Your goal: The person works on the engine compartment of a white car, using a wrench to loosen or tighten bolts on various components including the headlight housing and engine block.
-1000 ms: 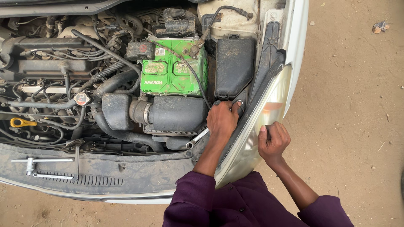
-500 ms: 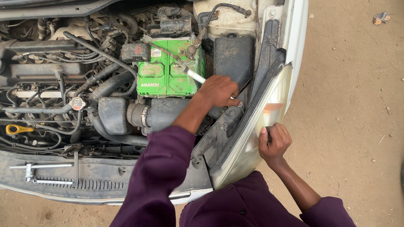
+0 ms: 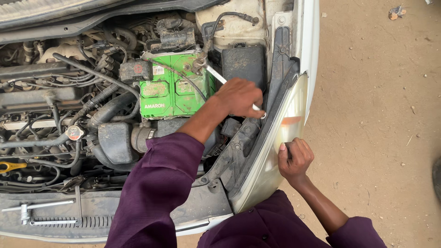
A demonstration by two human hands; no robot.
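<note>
Wrench [image 3: 216, 74], slim bright steel, gripped by left hand [image 3: 239, 97]; right hand [image 3: 295, 157] clasps smooth headlight [image 3: 275, 151].

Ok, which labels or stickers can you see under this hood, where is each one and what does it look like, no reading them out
Battery top label: rectangular, orange-tinted, on the left half of the green battery.
Second label: similar rectangle on the battery's right half, near the left hand holding the spanner.
Small sticker: white rectangle at the battery's rear edge.
Round cap label: white and red, left of the battery.
</note>
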